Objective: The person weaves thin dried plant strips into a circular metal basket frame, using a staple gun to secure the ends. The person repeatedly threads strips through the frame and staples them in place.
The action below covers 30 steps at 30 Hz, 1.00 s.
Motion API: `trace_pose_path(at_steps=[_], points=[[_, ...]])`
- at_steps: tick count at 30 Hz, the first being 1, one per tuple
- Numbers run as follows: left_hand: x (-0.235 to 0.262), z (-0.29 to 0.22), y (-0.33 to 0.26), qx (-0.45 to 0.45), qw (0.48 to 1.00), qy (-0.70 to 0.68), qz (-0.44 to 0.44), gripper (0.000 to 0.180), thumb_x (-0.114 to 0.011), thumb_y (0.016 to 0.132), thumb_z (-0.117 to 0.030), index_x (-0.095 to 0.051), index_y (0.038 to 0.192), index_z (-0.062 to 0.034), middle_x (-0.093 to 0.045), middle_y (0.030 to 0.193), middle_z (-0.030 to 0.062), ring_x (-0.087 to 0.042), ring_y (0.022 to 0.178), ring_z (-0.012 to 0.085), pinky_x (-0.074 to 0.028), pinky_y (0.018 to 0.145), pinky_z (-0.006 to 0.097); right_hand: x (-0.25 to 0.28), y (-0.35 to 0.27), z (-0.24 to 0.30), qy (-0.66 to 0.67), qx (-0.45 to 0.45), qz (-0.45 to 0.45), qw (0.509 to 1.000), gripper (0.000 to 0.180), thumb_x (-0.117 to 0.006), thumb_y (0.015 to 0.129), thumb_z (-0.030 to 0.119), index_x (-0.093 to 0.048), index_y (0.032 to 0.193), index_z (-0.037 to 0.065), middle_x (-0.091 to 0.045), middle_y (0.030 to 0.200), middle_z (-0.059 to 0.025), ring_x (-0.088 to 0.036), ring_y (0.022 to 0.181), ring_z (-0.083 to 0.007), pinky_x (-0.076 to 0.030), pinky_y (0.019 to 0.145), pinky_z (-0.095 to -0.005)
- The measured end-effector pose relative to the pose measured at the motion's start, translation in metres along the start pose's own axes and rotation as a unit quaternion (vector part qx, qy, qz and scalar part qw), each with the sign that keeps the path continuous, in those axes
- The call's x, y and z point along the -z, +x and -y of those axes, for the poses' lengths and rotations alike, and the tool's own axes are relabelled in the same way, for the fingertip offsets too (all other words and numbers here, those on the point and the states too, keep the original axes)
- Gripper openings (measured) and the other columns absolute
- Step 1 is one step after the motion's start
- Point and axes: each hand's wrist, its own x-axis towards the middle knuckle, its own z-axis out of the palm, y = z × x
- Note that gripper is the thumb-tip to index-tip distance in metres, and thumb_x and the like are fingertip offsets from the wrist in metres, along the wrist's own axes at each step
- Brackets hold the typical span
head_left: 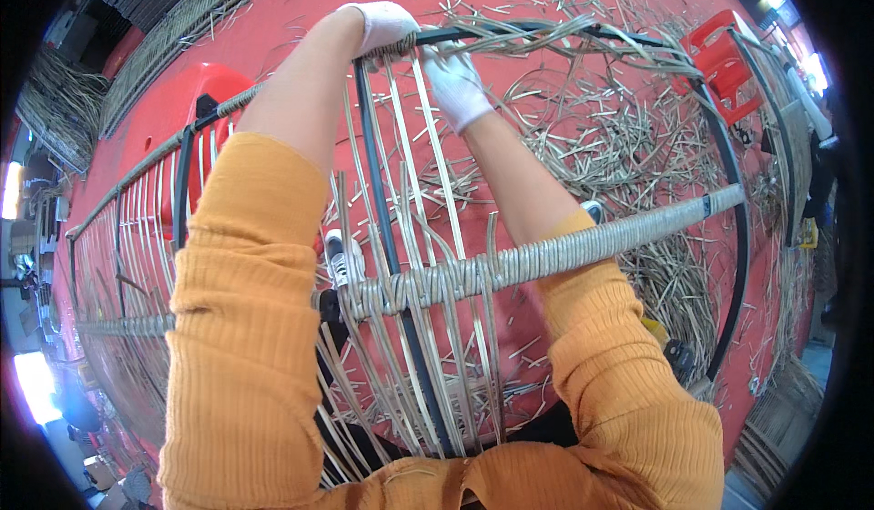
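Two gloved hands, left hand [387,26] and right hand [455,84], grasp cane strips [428,146] at the black frame [564,30].

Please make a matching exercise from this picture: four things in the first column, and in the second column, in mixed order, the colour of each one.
Things:
1. gloves on the left hand and the right hand
2. sleeves
3. metal frame bar
4. plastic stool

Colours:
A. black
B. red
C. white
D. mustard yellow

Right pairs: 1-C, 2-D, 3-A, 4-B
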Motion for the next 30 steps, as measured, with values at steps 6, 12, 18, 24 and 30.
trace_pose_path(at_steps=[6, 12, 18, 24, 30], points=[[-0.016, 0.012, -0.021, -0.188, 0.958, 0.041, -0.211, 0.028, -0.063, 0.094, -0.031, -0.070, 0.105, -0.0060, -0.066, 0.078, 0.0087, -0.063, 0.066, 0.0200, -0.054, 0.064, 0.036, 0.044, -0.024, 0.043, 0.273, -0.202, -0.038, 0.940, 0.036, -0.049, 0.101, 0.031, -0.069, 0.103, 0.001, -0.068, 0.105, -0.0249, -0.065, 0.103, -0.0393, -0.049, 0.088, -0.0469], [-0.049, 0.034, -0.059, -0.342, 0.868, 0.078, -0.351, 0.036, -0.069, 0.090, -0.022, -0.070, 0.124, -0.0102, -0.074, 0.095, 0.0069, -0.068, 0.080, 0.0146, -0.055, 0.082, 0.032, 0.115, -0.022, 0.094, 0.479, -0.320, -0.028, 0.817, 0.032, -0.054, 0.101, 0.025, -0.067, 0.095, -0.002, -0.065, 0.076, -0.0067, -0.060, 0.069, -0.0163, -0.045, 0.061, -0.0316], [-0.012, 0.025, -0.001, -0.191, 0.953, -0.181, -0.150, 0.025, -0.067, 0.095, -0.022, -0.075, 0.105, -0.0003, -0.072, 0.085, 0.0032, -0.065, 0.074, 0.0098, -0.053, 0.071, 0.025, 0.099, -0.023, 0.079, 0.723, -0.463, -0.093, 0.504, 0.017, -0.049, 0.102, 0.012, -0.057, 0.116, 0.005, -0.063, 0.093, -0.0087, -0.064, 0.078, -0.0197, -0.052, 0.065, -0.0301], [0.003, 0.011, 0.043, -0.061, 0.967, 0.224, -0.103, 0.052, -0.067, 0.084, -0.057, -0.077, 0.095, -0.0073, -0.070, 0.078, 0.0091, -0.066, 0.070, 0.0222, -0.053, 0.071, 0.040, 0.039, 0.019, 0.025, 0.379, -0.227, 0.125, 0.888, 0.018, -0.057, 0.098, 0.016, -0.065, 0.110, 0.005, -0.069, 0.093, -0.0097, -0.066, 0.088, -0.0190, -0.052, 0.076, -0.0344], [-0.028, 0.020, -0.025, -0.235, 0.944, 0.064, -0.220, 0.040, -0.059, 0.088, -0.043, -0.075, 0.101, -0.0084, -0.073, 0.090, 0.0128, -0.069, 0.092, 0.0305, -0.053, 0.085, 0.038, 0.072, -0.006, 0.048, 0.509, -0.373, 0.047, 0.774, 0.028, -0.067, 0.097, 0.025, -0.068, 0.108, 0.000, -0.070, 0.095, -0.0036, -0.061, 0.088, -0.0105, -0.047, 0.076, -0.0271]])
